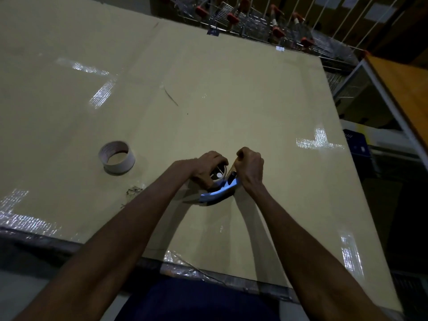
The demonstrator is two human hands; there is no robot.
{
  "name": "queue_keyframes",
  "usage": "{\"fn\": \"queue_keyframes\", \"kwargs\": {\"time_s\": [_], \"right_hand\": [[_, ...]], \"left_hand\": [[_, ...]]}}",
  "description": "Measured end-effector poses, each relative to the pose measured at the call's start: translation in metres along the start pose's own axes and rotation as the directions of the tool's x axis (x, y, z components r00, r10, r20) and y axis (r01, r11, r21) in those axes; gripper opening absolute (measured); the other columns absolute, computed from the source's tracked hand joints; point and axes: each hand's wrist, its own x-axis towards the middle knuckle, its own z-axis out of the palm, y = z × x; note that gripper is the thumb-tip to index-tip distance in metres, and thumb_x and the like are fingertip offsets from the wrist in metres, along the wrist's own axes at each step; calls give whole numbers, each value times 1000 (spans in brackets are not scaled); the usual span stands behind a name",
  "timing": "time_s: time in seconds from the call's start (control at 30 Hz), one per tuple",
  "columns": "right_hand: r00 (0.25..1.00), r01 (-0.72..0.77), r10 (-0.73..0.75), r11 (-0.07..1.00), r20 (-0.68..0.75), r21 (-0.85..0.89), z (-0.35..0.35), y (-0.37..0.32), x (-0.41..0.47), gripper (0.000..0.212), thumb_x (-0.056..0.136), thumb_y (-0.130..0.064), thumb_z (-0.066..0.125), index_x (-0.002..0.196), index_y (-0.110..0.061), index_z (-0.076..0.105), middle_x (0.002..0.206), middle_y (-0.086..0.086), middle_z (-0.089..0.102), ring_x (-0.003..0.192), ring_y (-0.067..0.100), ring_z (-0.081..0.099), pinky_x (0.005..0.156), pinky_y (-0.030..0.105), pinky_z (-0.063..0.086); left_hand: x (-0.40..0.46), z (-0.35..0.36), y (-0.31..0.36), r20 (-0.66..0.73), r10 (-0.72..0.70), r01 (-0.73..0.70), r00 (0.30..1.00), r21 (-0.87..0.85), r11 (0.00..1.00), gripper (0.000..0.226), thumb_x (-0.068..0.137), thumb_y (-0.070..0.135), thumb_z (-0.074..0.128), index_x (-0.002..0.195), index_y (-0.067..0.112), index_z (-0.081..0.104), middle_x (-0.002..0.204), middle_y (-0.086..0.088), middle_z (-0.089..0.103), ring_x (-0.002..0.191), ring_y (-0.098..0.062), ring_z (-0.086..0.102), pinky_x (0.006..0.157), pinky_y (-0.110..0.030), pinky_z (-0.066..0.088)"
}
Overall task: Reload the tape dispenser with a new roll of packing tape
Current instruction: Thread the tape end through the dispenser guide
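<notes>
The tape dispenser lies on the cardboard-covered table, its blue handle pointing toward me. A roll of tape sits on its hub, mostly hidden. My left hand is wrapped over that roll from the left. My right hand is closed in a fist at the dispenser's front end, pinching what looks like the brownish tape end. A second roll, pale and nearly a bare core, lies flat on the table to the left, apart from both hands.
Shiny tape strips patch the cardboard in several places. Loose crumpled clear tape hangs at the near table edge. Shopping carts with red handles stand beyond the far edge. A wooden-topped counter is at the right.
</notes>
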Motion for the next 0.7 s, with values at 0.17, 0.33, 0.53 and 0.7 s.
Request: {"fn": "queue_keyframes", "kwargs": {"time_s": [0.17, 0.33, 0.53, 0.7], "right_hand": [[909, 375, -332, 915, 252, -149, -28, -4, 22, 33, 75, 7, 57, 102, -5, 72, 95, 17, 75, 88, 37, 69, 73, 40, 55], [712, 678, -555, 703, 429, -215, -52, -14, 31, 38, 75, 14, 56, 105, -1, 71, 96, 19, 73, 87, 39, 67, 68, 39, 50], [619, 762, -600, 614, 507, -204, -63, -25, 27, 37, 77, 13, 56, 105, -4, 73, 96, 15, 72, 83, 36, 66, 66, 42, 52], [587, 776, -552, 592, 592, -218, -69, -40, 18, 29, 71, 10, 58, 91, -6, 72, 84, 10, 67, 73, 33, 62, 60, 39, 47]], "left_hand": [[0, 7, 10, -30, -136, 133, 990, -78, 988, 89, 79, 68, 63, 146, 16, 35, 153, -6, 30, 151, -27, 8, 114, -53, 22], [6, 26, 9, -110, -177, 174, 978, -40, 984, 97, 66, 71, 75, 140, 22, 36, 152, 3, 31, 153, -20, -3, 112, -68, 15], [7, 28, 11, -165, -184, 176, 969, -65, 982, 86, 56, 70, 81, 119, 27, 41, 125, 4, 35, 128, -17, 30, 103, -54, 36], [6, 26, 15, -181, -214, 215, 960, -12, 977, 100, 61, 65, 81, 136, 20, 34, 136, -2, 33, 133, -22, 27, 101, -53, 38]]}}
